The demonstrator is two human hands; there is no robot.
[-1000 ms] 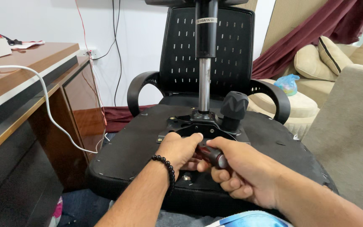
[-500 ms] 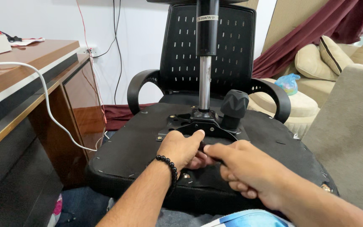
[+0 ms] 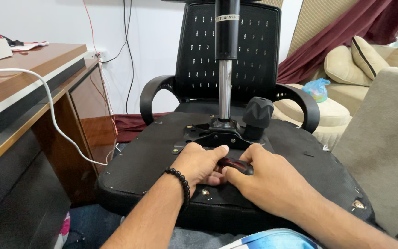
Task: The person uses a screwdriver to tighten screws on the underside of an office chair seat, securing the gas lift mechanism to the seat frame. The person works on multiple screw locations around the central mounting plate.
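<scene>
At the frame's centre, the right hand grips a dark-handled tool on the upturned chair seat; the left hand rests loosely beside it, steadying. Firm downward pressure should prevent slipping.

1 upturned office chair, 2 armrests, 1 gas lift cylinder, 1 black knob, 1 dark-handled tool, 2 hands, left hand, right hand, 1 bead bracelet, 1 wooden desk, 1 white cable, 2 cushions
</scene>
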